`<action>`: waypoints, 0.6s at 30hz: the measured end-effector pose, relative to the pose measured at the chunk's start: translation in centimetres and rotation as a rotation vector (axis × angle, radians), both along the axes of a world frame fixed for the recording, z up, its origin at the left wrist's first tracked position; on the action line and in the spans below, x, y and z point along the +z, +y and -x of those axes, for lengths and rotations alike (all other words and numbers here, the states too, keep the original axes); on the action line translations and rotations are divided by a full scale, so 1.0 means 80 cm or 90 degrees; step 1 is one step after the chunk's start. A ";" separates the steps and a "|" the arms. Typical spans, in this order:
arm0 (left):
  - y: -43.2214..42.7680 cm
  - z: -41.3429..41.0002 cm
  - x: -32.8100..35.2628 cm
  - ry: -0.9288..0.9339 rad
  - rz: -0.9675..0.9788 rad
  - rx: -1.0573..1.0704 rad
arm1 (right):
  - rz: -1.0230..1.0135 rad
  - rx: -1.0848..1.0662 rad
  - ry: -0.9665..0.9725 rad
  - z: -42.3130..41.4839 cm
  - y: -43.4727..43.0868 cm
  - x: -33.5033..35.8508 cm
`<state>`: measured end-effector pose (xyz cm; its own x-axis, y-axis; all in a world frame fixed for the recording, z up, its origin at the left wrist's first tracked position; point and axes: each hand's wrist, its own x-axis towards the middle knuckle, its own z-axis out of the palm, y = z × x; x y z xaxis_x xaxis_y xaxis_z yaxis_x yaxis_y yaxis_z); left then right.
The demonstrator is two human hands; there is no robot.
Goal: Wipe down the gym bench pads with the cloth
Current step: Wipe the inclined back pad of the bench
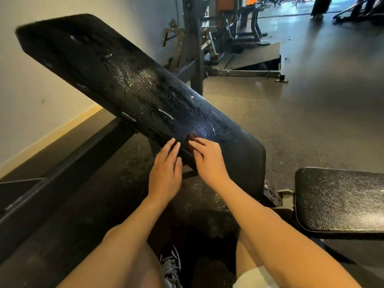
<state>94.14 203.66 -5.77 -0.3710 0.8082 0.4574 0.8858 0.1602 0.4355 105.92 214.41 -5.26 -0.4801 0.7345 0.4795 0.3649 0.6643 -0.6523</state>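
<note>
Far left: a pale wall (41,80) meets a dark floor (291,121). The bench stands close beside the wall.

Left to centre: the back pad (116,80) is set at an incline, high end at upper left and low end toward the person. Its black surface carries beads and streaks of liquid along most of its length, thickest through the middle. In my judgement it has been wetted but not yet wiped dry.

Centre: the left hand (166,171) lies with straight, closed-up fingers against the near edge of the pad's lower part and holds nothing. Just beside it, the right hand (207,163) rests on the pad face with its fingers spread and relaxed, also gripping nothing. A reddish patch at its fingertips may be a reflection in the wet surface; this cannot be confirmed. The placement suggests the hands are feeling or steadying the low end, where runoff would collect.

The cloth: not made out anywhere in view. Neither hand holds it, so wiping cannot proceed until it is taken up.

Right: the seat pad (340,200) lies flat, apart from the back pad across a gap showing the frame hinge. It has a speckled sheen; whether that is moisture or grain cannot be told.

Upper right: other gym frames (193,48) stand well apart.
</note>
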 end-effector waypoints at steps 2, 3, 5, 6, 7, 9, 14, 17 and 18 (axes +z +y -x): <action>0.000 0.002 0.002 -0.005 0.004 -0.001 | 0.062 -0.098 0.020 -0.022 0.011 -0.006; -0.001 0.003 0.002 -0.003 0.006 -0.001 | 0.102 -0.135 0.021 -0.025 0.013 -0.005; -0.003 0.003 0.003 -0.003 0.004 0.005 | 0.114 -0.119 0.018 -0.011 0.008 0.009; -0.003 0.003 0.006 -0.002 -0.001 0.012 | 0.082 -0.071 0.018 0.003 0.001 0.018; -0.002 0.004 0.009 0.009 -0.010 0.020 | 0.048 -0.016 0.020 0.018 -0.007 0.027; -0.001 0.006 0.016 0.055 -0.027 0.033 | -0.001 0.064 0.012 0.037 -0.017 0.032; 0.004 0.022 0.014 0.104 0.000 -0.022 | -0.026 -0.007 -0.022 0.022 0.025 0.009; 0.004 0.027 0.008 0.120 -0.020 -0.034 | 0.096 -0.126 -0.018 -0.001 0.046 0.012; 0.006 0.028 0.009 0.130 -0.029 -0.040 | 0.109 -0.122 -0.011 -0.003 0.042 0.016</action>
